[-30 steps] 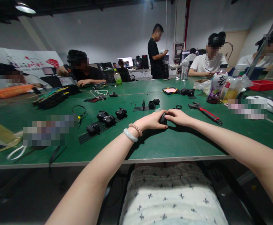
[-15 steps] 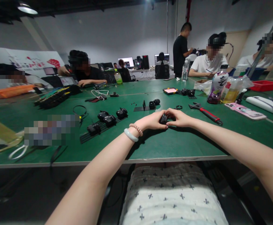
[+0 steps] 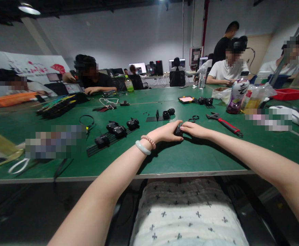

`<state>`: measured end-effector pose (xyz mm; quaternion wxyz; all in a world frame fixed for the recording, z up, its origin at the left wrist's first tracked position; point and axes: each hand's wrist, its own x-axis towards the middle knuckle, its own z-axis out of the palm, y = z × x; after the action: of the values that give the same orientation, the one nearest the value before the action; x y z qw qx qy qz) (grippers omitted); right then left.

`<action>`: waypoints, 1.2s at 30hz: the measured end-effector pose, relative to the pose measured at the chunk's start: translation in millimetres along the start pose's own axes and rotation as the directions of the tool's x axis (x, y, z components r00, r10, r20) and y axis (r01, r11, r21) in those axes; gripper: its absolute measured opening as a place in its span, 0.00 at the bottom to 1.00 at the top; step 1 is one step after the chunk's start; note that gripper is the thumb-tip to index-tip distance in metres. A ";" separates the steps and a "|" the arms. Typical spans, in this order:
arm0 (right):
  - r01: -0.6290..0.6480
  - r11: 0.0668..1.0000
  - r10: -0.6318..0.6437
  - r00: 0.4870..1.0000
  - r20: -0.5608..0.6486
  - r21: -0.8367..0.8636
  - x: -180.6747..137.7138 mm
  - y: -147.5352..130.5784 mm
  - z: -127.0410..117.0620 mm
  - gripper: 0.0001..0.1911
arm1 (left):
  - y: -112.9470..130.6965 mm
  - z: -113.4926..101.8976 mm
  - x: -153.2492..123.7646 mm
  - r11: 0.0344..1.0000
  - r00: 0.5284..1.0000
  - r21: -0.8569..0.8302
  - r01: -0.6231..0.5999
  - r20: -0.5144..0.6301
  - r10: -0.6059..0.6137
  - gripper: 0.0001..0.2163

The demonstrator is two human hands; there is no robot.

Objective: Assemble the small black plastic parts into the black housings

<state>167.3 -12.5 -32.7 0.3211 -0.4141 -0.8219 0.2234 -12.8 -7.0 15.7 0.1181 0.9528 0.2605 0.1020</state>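
A small black part (image 3: 178, 130) sits low over the green table (image 3: 180, 160), mostly covered by fingers, so I cannot make out its exact kind. Around its left side, my left hand (image 3: 169, 132) is closed with thumb and fingers. My right hand (image 3: 195, 130) has its fingertips pressed together against the part's right side. Just beyond the hands lie two thin black rings (image 3: 195, 117). A black slotted plate with an upright piece (image 3: 157, 114) and round black parts (image 3: 166, 114) is also near them.
Black blocky parts (image 3: 119, 131) lie on a slotted strip at left. An adjustable wrench (image 3: 228, 125) with red handles is at right, before a purple-labelled bottle (image 3: 238, 93) and a red tray (image 3: 290, 94). Co-workers sit across the table.
My right fingers have straightened and closed in against the black part. A second ring now shows beside the first. The standing person in black has moved right.
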 end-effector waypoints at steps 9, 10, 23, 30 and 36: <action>-0.059 0.997 0.060 0.998 -0.021 0.054 0.8 -2.2 -0.6 0.17 | 0.4 0.1 -0.3 1.000 1.000 -0.004 -0.005 -0.006 0.005 0.30; -0.050 0.995 0.052 0.999 -0.013 0.082 0.0 -0.6 -1.7 0.17 | 0.3 0.1 -0.5 1.000 1.000 -0.008 -0.011 -0.007 0.011 0.30; 0.077 0.996 -0.077 0.997 0.001 0.050 -3.4 5.7 -4.4 0.18 | -1.8 1.7 -1.6 0.999 0.999 -0.014 0.032 0.006 -0.032 0.34; -0.014 0.999 0.013 1.000 -0.025 -0.037 0.3 4.6 0.2 0.19 | -2.3 1.6 -2.0 0.998 0.998 0.025 0.061 0.012 -0.061 0.36; -0.038 0.996 0.045 0.995 -0.087 0.078 0.5 7.6 2.8 0.17 | -0.5 0.2 -3.3 0.998 0.998 -0.005 0.064 0.011 -0.064 0.37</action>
<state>169.1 -8.1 -39.3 0.3679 -0.4280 -0.7890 0.2426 -15.8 -8.4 14.9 0.1252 0.9442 0.2899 0.0936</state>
